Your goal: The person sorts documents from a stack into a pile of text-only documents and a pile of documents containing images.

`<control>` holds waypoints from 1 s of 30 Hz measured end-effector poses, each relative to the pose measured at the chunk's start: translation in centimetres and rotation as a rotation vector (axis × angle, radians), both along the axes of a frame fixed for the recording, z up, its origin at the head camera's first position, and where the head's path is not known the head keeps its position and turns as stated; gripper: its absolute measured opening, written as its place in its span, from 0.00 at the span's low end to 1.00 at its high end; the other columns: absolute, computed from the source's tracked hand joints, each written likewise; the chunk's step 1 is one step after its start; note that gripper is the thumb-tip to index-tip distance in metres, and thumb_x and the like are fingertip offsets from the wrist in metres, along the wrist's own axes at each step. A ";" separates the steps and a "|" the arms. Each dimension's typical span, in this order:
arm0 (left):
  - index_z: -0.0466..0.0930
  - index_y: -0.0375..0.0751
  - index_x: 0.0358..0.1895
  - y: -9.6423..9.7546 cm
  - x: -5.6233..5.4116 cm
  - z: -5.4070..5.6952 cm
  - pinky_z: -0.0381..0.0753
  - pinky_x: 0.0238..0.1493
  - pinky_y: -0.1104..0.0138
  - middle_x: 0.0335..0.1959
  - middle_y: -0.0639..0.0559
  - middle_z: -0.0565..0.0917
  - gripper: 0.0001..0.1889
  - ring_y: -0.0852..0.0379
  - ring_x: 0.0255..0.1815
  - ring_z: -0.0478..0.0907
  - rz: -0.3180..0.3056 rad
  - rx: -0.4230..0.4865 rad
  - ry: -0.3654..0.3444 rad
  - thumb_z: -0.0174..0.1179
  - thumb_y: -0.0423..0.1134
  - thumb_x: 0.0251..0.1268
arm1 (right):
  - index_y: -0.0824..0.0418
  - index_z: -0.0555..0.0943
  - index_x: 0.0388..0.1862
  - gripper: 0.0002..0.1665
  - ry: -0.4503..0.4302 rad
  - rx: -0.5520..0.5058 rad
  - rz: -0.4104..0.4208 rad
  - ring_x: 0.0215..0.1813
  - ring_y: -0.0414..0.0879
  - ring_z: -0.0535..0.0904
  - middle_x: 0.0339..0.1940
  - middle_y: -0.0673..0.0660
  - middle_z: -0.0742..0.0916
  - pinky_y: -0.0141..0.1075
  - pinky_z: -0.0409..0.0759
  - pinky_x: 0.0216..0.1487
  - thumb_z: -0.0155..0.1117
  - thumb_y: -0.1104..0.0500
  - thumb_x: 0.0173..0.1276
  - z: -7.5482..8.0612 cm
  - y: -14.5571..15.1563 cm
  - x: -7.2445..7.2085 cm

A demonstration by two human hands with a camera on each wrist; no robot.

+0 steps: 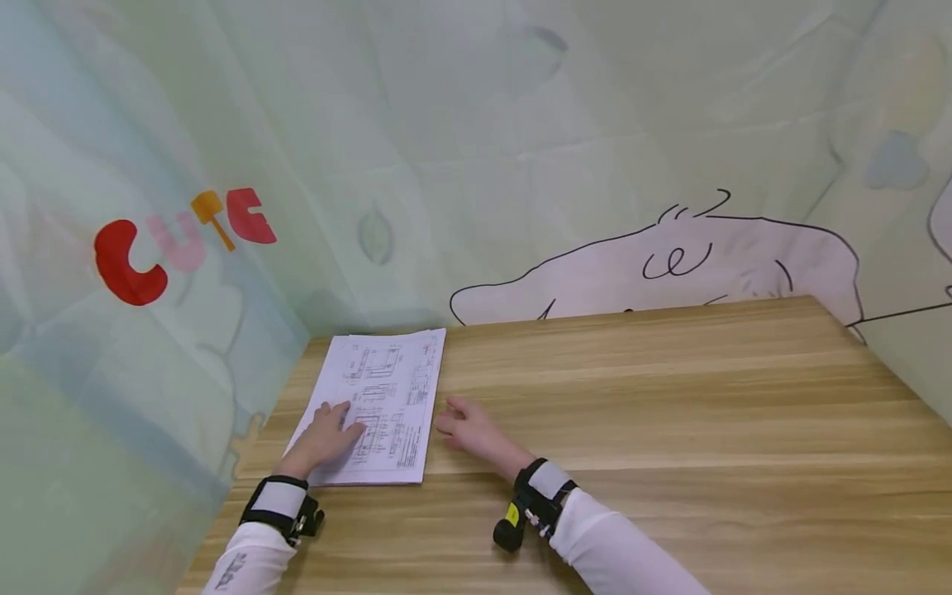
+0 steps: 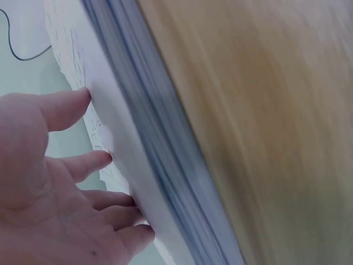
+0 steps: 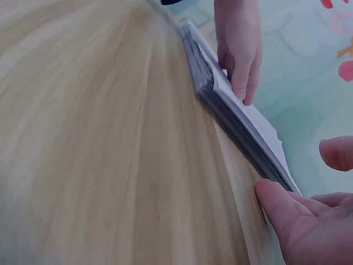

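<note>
A thick stack of paper sheets (image 1: 394, 405) lies on the left part of the table, its top sheet printed with technical line drawings. My left hand (image 1: 325, 436) rests on its left part, with fingers spread and fingertips touching the top sheet. The left wrist view shows the many layered edges of the paper stack (image 2: 160, 132) beside those fingers. Just right of the stack is my right hand (image 1: 476, 431), holding nothing. In the right wrist view, this hand (image 3: 309, 215) has its fingers extended close to the stack's side; whether they touch it I cannot tell.
The wood-grain table (image 1: 669, 430) stretches far to the right of the papers. A printed fabric backdrop (image 1: 446, 124) stands behind the table and along its left side. Each forearm wears a strapped wrist camera (image 1: 513, 525).
</note>
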State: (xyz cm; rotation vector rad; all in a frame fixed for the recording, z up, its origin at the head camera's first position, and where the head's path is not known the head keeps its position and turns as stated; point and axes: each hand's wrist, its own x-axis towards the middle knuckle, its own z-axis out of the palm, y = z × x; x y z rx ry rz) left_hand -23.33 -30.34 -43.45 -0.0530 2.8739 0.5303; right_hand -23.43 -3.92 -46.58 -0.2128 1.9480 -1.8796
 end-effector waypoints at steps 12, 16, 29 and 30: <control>0.54 0.30 0.76 1.8 0.6 -0.5 0.49 0.78 0.40 0.78 0.26 0.52 0.36 0.30 0.81 0.42 -0.020 0.148 0.001 0.50 0.48 0.73 | 0.63 0.53 0.79 0.37 -0.176 -0.116 -0.118 0.60 0.52 0.80 0.66 0.64 0.78 0.44 0.79 0.60 0.50 0.59 0.75 0.4 -0.7 -1.0; 0.53 0.32 0.77 2.7 1.2 -0.8 0.48 0.79 0.41 0.78 0.28 0.52 0.36 0.32 0.81 0.42 -0.023 0.214 0.025 0.51 0.47 0.74 | 0.64 0.59 0.76 0.34 -0.210 -0.103 -0.212 0.56 0.51 0.79 0.62 0.63 0.80 0.41 0.75 0.59 0.52 0.63 0.73 0.0 -0.8 -1.1; 0.55 0.37 0.77 4.1 0.3 -0.4 0.64 0.74 0.45 0.75 0.28 0.62 0.33 0.33 0.75 0.62 0.069 0.352 0.147 0.51 0.46 0.75 | 0.63 0.57 0.78 0.36 -0.157 -0.019 -0.318 0.61 0.53 0.74 0.69 0.64 0.75 0.49 0.70 0.69 0.48 0.66 0.71 -0.3 1.4 -1.6; 0.54 0.38 0.77 4.3 0.0 -0.3 0.65 0.73 0.45 0.75 0.28 0.61 0.33 0.33 0.75 0.63 0.079 0.374 0.149 0.51 0.47 0.75 | 0.63 0.57 0.78 0.36 -0.157 -0.028 -0.325 0.61 0.53 0.74 0.69 0.64 0.75 0.49 0.70 0.69 0.49 0.66 0.71 -0.1 1.7 -1.7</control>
